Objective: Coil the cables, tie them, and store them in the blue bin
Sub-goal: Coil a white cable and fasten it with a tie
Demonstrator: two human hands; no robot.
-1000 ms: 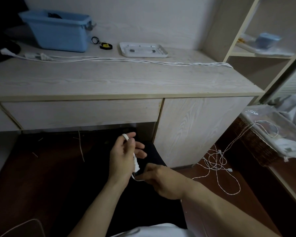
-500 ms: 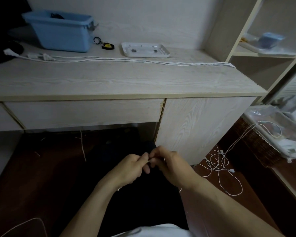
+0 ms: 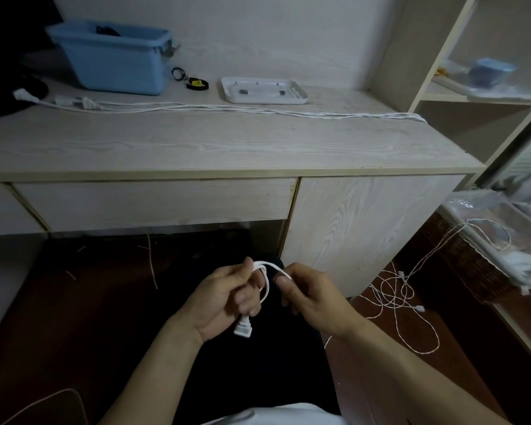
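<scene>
Behind curled fingers [image 3: 242, 299], white cable [image 3: 265, 283] partly hidden.

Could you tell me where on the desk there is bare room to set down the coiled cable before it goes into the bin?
The front of the desk, between its front edge and the long white cable, is bare. The back strip is crowded: blue bin, black-and-yellow ties, white tray.

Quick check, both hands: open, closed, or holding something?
Left hand: closed on the white cable, plug hanging below.
Right hand: pinching the same cable's loop.
</scene>
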